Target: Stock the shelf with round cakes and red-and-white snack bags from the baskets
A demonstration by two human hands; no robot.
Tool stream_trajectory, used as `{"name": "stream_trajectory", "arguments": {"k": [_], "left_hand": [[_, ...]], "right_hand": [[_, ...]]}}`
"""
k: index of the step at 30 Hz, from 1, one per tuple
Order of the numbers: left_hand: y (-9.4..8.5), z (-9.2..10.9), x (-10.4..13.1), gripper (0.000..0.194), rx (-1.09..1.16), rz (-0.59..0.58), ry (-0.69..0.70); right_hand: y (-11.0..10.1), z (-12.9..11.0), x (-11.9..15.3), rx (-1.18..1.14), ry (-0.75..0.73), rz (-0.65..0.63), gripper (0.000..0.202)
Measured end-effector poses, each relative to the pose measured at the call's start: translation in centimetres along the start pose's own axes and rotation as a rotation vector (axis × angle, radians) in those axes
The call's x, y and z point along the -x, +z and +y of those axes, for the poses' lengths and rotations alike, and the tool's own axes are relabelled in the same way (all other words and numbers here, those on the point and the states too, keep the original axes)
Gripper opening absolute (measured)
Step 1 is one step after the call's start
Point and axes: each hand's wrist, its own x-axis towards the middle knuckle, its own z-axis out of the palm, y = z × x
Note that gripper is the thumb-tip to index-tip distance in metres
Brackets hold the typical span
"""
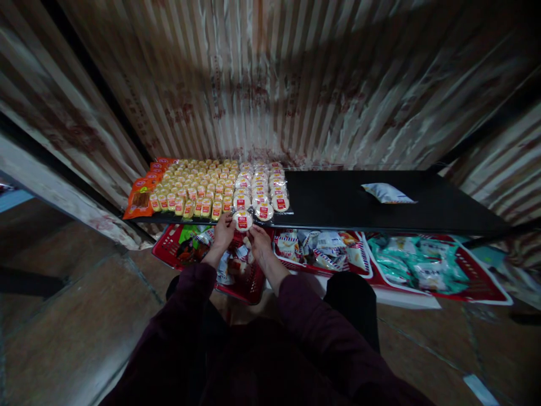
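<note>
Between my two hands, at the front edge of the black shelf (329, 197), is a round, pale packaged snack (242, 221) with a red label. My left hand (223, 232) pinches its left side and my right hand (258, 241) its right side. Behind it, round snacks (264, 211) of the same look stand in rows running to the back of the shelf. Left of these rows are many small yellow packaged cakes (190, 192). Orange packets (139, 197) lie at the far left end.
A silver-white bag (386, 193) lies on the shelf's right half. Below the front edge stand red baskets: one (253, 285) under my hands, one with white-and-blue bags (329, 248), one with green bags (418, 262). Patterned, striped sheeting (253, 84) hangs behind.
</note>
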Motion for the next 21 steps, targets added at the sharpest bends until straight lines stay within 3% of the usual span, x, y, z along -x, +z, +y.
{"name": "stream_trajectory", "arguments": {"k": [9, 17, 21], "left_hand": [[0.6, 1.7, -0.5, 0.052, -0.252, -0.014, 0.168], [1.4, 1.9, -0.5, 0.055, -0.420, 0.074, 0.326], [1.7, 1.7, -0.4, 0.053, -0.483, 0.053, 0.360]], "right_hand": [[2.1, -0.4, -1.4, 0.050, -0.055, 0.102, 0.014], [1.7, 0.2, -2.4, 0.264, -0.250, -0.007, 0.024], [0.8, 0.5, -2.6, 0.330, -0.270, -0.039, 0.031]]}}
